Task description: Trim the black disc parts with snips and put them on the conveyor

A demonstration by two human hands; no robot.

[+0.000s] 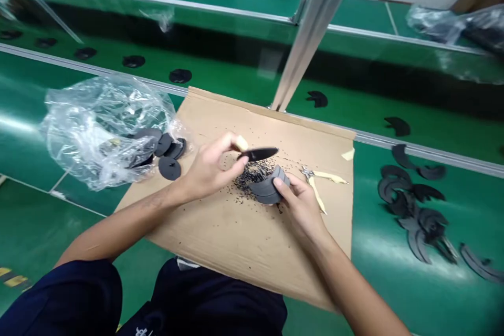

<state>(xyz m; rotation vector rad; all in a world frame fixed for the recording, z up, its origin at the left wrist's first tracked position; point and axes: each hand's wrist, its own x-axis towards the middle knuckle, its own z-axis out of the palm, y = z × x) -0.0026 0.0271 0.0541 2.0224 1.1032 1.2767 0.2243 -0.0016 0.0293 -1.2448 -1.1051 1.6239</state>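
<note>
Between the thumb and fingers of my left hand [216, 163] is a thin black disc [259, 154], tilted so it shows nearly edge-on. My right hand [301, 202] grips a dark grey curved piece [268, 188], its thumb pressed on the outer face. The two parts are close but appear apart. Below them, many tiny black bits [241, 195] are scattered over a cardboard sheet [236, 252]. Just right of my right hand lie cutting pliers [321, 176] with pale yellow handles, jaws toward the upper left.
To the left, a clear plastic bag [106, 121] spills black discs [170, 168]. Curved black pieces [417, 220] lie heaped at the right. A slanting metal post [307, 37] rises behind the cardboard. More black parts [180, 75] sit spaced along the green strip beyond the rail.
</note>
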